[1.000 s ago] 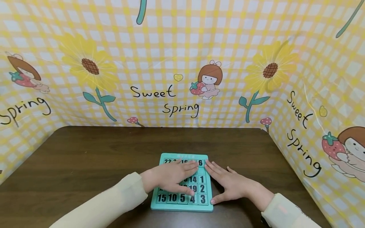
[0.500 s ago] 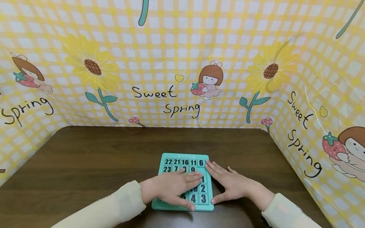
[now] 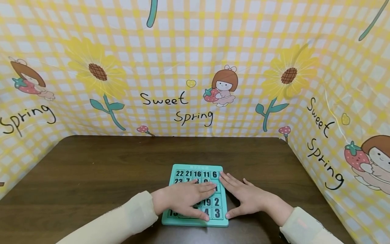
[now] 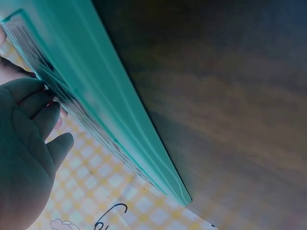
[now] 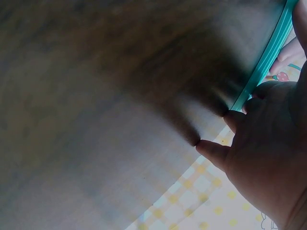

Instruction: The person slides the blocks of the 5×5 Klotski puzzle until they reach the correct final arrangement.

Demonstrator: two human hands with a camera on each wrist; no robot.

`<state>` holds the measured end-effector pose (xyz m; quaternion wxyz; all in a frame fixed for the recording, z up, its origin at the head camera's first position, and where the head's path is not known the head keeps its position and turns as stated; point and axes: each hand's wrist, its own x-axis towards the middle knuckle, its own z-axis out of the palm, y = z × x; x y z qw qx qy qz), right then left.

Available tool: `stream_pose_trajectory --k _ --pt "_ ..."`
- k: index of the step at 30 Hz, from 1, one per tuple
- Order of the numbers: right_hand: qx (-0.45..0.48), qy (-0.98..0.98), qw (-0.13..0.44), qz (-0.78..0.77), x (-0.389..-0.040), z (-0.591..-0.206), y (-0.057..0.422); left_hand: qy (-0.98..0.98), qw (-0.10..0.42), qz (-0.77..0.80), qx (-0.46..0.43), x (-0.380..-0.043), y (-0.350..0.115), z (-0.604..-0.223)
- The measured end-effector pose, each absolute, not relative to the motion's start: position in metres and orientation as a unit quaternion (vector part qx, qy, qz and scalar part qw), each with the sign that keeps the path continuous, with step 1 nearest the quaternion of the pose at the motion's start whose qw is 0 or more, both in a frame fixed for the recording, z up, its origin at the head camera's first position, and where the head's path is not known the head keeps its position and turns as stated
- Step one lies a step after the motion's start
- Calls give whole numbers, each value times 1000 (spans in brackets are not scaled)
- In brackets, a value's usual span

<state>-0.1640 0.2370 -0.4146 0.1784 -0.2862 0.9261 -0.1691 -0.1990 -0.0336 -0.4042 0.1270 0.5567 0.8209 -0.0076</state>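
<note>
A teal sliding number puzzle lies flat on the table, its tiles printed with black numbers. My left hand stretches over its middle rows, palm down and fingers straight, with the fingertips on the tile marked 1 in the right column. Several tiles are hidden beneath this hand. Below the 1 tile a bare teal gap shows. Along the puzzle's right side my right hand rests, its straight fingertips at the upper edge and its thumb by the lower corner. The right wrist view shows the puzzle's side beside these fingers.
The dark brown wooden table extends around the puzzle. A yellow checked cloth with sunflowers and "Sweet Spring" lettering stands as a wall behind the table and along both sides.
My left hand has moved from the upper rows down toward the middle, then slightly up. The 1 tile has slid up, and the gap is now beneath it. The right hand stays put.
</note>
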Motion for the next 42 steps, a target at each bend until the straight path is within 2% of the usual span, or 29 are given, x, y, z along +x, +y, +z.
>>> stream_pose_trajectory --k 18,30,42 --pt "-292 926 176 -163 -165 -416 236 836 136 0 531 -210 -34 -401" --pt "-287 927 176 -167 -165 -416 237 823 115 5 556 -190 -49 -393" --pt "-289 926 176 -168 -165 -416 238 785 87 -32 612 -167 -44 -398"
